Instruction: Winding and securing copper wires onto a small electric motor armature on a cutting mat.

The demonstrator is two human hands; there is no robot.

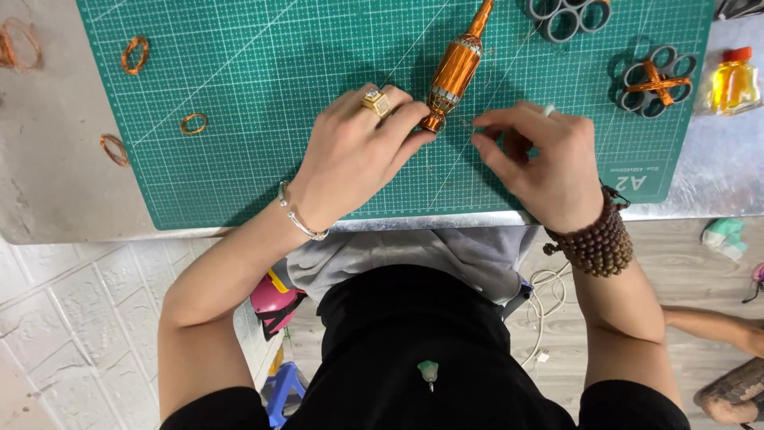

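— So, from the left: what's lying out there?

— Loose copper wire rings on the bare tabletop and on the edge of the green cutting mat. Then the left hand, palm down on the mat, wrist bent, fingers curled with the tips pinching the lower end of the copper-wrapped bottle model.

— Where does that piece lie?

— Flat on the mat, near its middle, tilted, neck pointing away from the person.

— And the right hand?

— Just beside the base, knuckles up, thumb and forefinger pressed together. I think they hold a thin wire strand, but it's too fine to be sure.

— How to do this well?

— I'd say keep the base pinned so the model can't roll, and keep the strand taut and close to the wrap.

— Further right?

— Grey ring clusters, one bound with copper strip, and a small yellow bottle.
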